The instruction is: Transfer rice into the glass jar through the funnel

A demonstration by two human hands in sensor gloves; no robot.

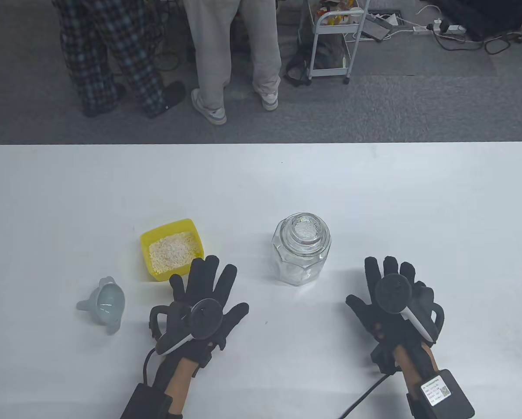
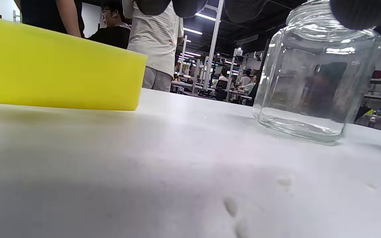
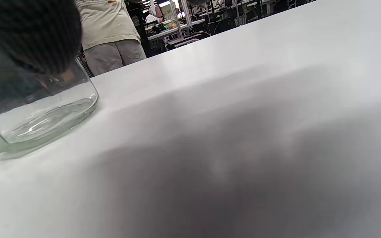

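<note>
A clear glass jar (image 1: 301,249) with a glass lid stands upright mid-table; it also shows in the left wrist view (image 2: 313,79) and the right wrist view (image 3: 35,112). A yellow tub of rice (image 1: 171,249) sits to its left, seen from the side in the left wrist view (image 2: 58,66). A pale blue funnel (image 1: 104,304) lies on its side at the far left. My left hand (image 1: 206,301) rests flat on the table, fingers spread, just below the tub, holding nothing. My right hand (image 1: 394,297) rests flat, open and empty, to the right of the jar.
The white table (image 1: 374,196) ends at a far edge, with grey floor beyond. Two people stand past that edge, and a white cart (image 1: 331,39) and cables lie farther back. Cables run from both wrists toward the table's near edge.
</note>
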